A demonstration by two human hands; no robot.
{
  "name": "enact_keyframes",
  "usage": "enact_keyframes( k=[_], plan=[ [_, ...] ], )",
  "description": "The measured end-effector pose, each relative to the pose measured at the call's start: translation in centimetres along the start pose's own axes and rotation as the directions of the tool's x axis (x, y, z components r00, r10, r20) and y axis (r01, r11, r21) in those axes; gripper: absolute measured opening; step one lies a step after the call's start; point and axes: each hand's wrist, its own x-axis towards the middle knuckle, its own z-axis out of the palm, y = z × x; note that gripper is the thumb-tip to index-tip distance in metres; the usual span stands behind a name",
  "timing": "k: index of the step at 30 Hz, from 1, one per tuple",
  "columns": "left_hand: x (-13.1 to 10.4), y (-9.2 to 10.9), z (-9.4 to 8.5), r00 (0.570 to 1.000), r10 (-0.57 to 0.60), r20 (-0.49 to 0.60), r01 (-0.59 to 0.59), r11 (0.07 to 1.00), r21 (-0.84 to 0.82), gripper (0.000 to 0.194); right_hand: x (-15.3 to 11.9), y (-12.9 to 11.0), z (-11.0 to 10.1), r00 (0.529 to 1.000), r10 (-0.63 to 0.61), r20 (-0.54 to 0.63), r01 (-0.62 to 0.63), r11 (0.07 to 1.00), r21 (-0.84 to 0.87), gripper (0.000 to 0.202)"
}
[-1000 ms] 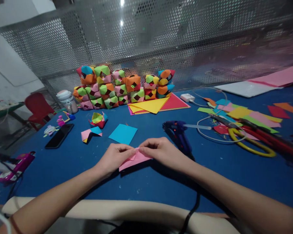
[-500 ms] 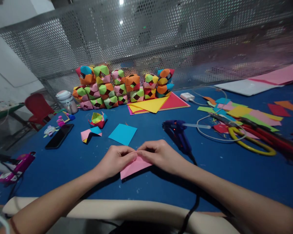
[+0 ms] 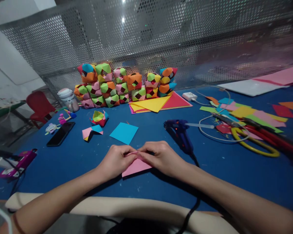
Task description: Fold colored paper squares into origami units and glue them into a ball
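left hand (image 3: 115, 162): pinching pink paper (image 3: 138, 167), far edge | right hand (image 3: 162, 158): pinching same edge | blue paper square (image 3: 124, 133): farther | hot-glue gun (image 3: 182, 131): right, on worktop (image 3: 80, 169)

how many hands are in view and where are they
2: the left hand holds the pink paper from the left, and the right hand holds it from the right. No others show; the dim background could hide some.

The near pink sheet (image 3: 138, 167) is smooth matt paper, as is the blue square (image 3: 123, 133) beyond. Far cubes (image 3: 134, 80) look like folded matt paper. The table (image 3: 70, 165) is dull, flecked; the right glue gun (image 3: 183, 133), smooth plastic; the left phone (image 3: 61, 134), glossy; the far screen (image 3: 100, 35), perforated metal.
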Motion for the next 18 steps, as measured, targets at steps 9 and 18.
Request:
enact_keyframes(
  k=[9,18],
  plan=[
    [-0.1,-0.2,0.4,0.999,-0.004,-0.043,0.005,0.999,0.032,0.018,-0.3,0.2,0.4,0.994,-0.110,-0.025,0.108,0.990,-0.096,0.015],
    [-0.4,1.1,-1.3,0.991,0.035,0.130,-0.023,0.995,-0.093,0.029,-0.6,0.2,0.0,0.982,-0.174,-0.074,0.167,0.982,-0.091,0.017]
  ],
)
